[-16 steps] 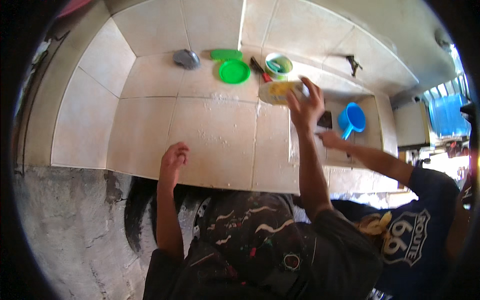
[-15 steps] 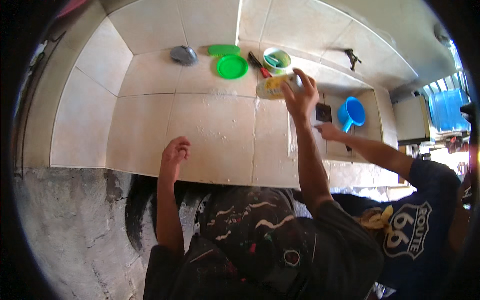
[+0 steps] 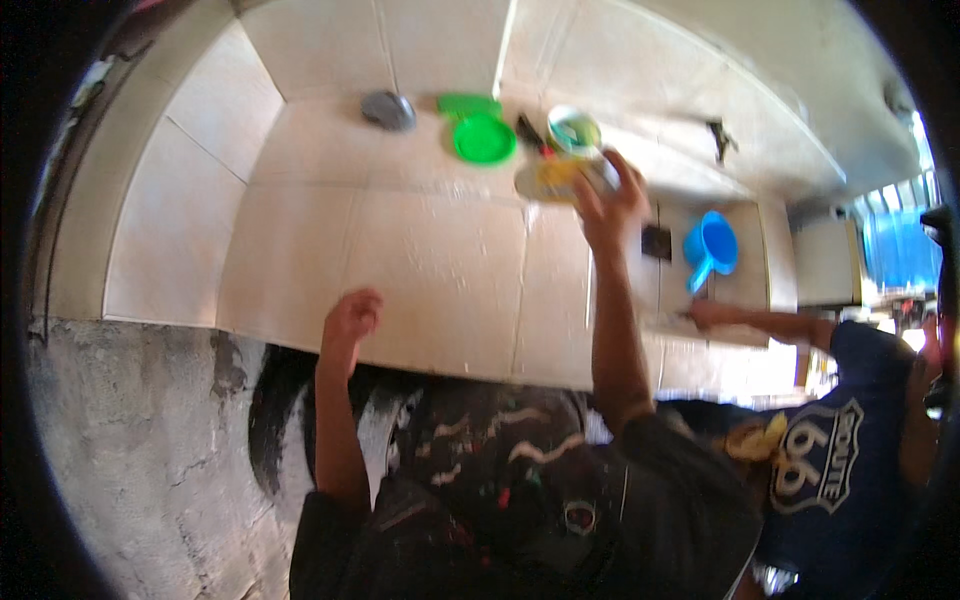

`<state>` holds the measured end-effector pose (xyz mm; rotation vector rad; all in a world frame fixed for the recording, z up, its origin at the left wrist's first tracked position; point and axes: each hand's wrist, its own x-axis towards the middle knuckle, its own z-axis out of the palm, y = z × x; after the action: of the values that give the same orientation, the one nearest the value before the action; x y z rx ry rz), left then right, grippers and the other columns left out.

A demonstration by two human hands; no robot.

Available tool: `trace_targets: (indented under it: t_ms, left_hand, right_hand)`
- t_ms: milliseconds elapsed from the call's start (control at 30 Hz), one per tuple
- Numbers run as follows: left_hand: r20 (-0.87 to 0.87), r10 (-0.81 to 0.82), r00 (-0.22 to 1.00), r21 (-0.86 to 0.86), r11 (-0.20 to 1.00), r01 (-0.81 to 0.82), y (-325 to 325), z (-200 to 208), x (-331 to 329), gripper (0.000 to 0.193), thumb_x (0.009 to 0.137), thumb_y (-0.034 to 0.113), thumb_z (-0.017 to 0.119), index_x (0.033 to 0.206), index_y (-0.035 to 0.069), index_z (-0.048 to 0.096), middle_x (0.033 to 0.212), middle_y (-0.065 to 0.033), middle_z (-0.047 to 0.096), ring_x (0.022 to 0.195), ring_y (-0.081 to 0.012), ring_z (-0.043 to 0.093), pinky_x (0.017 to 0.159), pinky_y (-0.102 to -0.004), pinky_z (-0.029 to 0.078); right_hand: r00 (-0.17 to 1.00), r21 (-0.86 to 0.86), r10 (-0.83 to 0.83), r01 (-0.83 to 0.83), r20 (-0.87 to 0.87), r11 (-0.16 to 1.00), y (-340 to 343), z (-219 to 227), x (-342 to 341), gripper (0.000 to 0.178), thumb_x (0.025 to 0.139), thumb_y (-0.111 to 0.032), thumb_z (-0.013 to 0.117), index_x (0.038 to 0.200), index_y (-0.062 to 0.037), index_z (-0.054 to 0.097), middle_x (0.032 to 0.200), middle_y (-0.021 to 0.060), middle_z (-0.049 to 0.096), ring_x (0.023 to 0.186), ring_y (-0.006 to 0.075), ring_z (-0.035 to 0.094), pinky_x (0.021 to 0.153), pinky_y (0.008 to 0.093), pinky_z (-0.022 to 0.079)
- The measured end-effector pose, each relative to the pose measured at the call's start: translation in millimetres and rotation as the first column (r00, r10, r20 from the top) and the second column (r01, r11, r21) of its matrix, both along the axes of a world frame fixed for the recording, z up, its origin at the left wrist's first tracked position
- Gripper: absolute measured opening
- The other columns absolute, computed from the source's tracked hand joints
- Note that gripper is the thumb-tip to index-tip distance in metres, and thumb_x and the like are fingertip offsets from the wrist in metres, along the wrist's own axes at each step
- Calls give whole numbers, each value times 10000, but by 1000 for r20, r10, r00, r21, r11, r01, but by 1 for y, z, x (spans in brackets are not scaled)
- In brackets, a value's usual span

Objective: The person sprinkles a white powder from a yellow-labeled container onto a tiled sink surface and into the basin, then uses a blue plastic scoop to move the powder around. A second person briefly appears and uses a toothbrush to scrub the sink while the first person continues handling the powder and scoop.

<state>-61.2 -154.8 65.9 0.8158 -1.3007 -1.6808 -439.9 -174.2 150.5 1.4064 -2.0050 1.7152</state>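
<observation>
My right hand [image 3: 612,210] grips one end of a pale cylindrical canister with a yellow patterned side [image 3: 558,180], tipped on its side above the tiled counter [image 3: 430,300]. White powdery bits are scattered over the tiles to its left. Near the counter's front edge, my left hand [image 3: 352,315] hovers with fingers loosely curled and nothing visible in it. Just behind the canister stands a white-rimmed tub [image 3: 573,130] with something green inside. A black-and-red handled item [image 3: 531,133] lies beside the tub; motion blurs its shape.
A green round lid [image 3: 484,139], a long green piece [image 3: 469,105] and a grey rounded object [image 3: 388,111] lie toward the back wall. To the right, a blue dipper [image 3: 712,245] sits in the sink basin by a tap [image 3: 720,140]. A co-worker's hand [image 3: 712,315] reaches in there.
The view has shifted a little, so the counter's things appear farther right. My right hand still holds the canister tipped. The co-worker's hand has drawn back toward the sink's near edge.
</observation>
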Motion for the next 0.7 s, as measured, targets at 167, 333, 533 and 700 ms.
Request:
trace_targets:
  t_ms: [167, 333, 533, 700]
  left_hand:
    - [36, 16, 999, 122, 992, -20, 5, -6, 5, 379, 778, 182, 641, 1107, 11, 558, 969, -55, 577, 733, -113, 505, 674, -258, 409]
    - [29, 66, 997, 139, 988, -70, 6, -2, 7, 351, 759, 125, 613, 1089, 11, 571, 920, -53, 585, 745, -118, 509, 660, -269, 412]
    - [67, 6, 998, 125, 992, -14, -2, -2, 7, 339, 765, 124, 611, 1080, 6, 566, 948, -49, 574, 730, -106, 501, 652, -258, 410]
    - [-1, 119, 993, 121, 986, -118, 2, -7, 8, 379, 782, 170, 628, 1119, 16, 547, 969, -43, 574, 721, -108, 492, 650, -256, 403]
  right_hand:
    - [999, 192, 0, 11, -53, 981, -4, 6, 12, 471, 597, -134, 774, 1042, -57, 642, 998, 155, 596, 931, 272, 599, 847, 356, 483]
    - [991, 251, 23, 11, -134, 968, -11, 11, 14, 475, 598, -155, 775, 1047, -71, 644, 975, 152, 597, 932, 276, 600, 829, 366, 486]
    - [979, 136, 94, -70, -179, 988, -11, 5, 8, 443, 622, -185, 759, 1037, -68, 655, 995, 162, 600, 953, 298, 599, 833, 381, 490]
    - [975, 125, 166, -149, -146, 981, -11, 9, 12, 455, 609, -193, 754, 1043, -96, 659, 988, 169, 600, 910, 324, 607, 798, 391, 495]
